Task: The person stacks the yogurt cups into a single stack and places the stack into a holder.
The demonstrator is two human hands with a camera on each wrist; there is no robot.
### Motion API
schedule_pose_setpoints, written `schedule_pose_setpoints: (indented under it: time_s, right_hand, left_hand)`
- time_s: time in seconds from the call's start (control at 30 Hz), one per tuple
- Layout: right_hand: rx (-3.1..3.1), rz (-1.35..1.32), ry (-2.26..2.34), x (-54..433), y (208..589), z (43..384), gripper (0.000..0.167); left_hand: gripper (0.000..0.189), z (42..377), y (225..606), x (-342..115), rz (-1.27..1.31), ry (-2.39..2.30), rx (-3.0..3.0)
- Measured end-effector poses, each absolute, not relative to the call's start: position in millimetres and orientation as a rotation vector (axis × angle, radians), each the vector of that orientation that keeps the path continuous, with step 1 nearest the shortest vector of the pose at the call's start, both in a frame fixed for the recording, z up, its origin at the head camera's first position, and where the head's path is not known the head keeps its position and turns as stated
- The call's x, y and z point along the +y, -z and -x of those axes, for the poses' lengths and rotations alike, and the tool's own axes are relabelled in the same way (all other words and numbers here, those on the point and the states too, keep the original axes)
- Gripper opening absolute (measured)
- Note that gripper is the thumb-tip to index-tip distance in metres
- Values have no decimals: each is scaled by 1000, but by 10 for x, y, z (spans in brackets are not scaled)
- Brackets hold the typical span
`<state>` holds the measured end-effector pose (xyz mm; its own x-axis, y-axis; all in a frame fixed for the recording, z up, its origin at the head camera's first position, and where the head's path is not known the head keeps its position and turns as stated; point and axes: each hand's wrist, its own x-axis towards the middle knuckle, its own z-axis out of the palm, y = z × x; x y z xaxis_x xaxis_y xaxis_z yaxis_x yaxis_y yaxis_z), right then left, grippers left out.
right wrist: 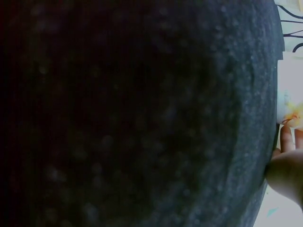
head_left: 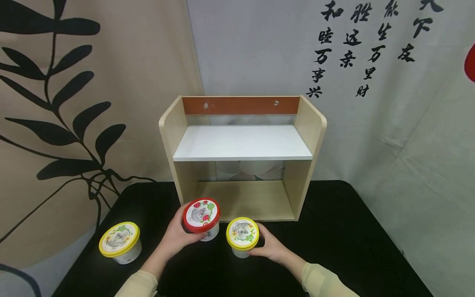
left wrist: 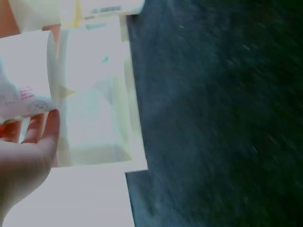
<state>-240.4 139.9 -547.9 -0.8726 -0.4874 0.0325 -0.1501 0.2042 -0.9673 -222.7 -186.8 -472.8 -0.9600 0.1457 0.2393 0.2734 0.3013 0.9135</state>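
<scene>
My left hand (head_left: 178, 234) grips a white tub with a red lid (head_left: 202, 214), thumb on the near side, in front of the shelf's lower left. The tub's pale side (left wrist: 23, 75) shows in the left wrist view, above the curled fingers of that hand (left wrist: 23, 161). To the right, my right hand (head_left: 273, 248) holds a tub with a yellow lid (head_left: 243, 233) by its right side. Only a strip of this tub (right wrist: 289, 90) and part of the right hand (right wrist: 289, 170) appear in the right wrist view. A gap separates the two held tubs.
Another yellow-lidded tub (head_left: 119, 239) stands on the left of the black table (head_left: 356, 251). At the back is a two-tier wooden shelf (head_left: 311, 165) with a white upper board (head_left: 243, 142). Behind it hang curtains (head_left: 252, 53) bearing leaf prints and black characters.
</scene>
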Motion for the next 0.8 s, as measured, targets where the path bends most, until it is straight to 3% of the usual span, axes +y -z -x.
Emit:
schedule_pose_setpoints:
  time_s: [0.8]
  right_hand:
    - [2157, 609, 1727, 1407, 5476, 2412, 84]
  left_hand:
    - [92, 2353, 4532, -1314, 547, 1836, -2430]
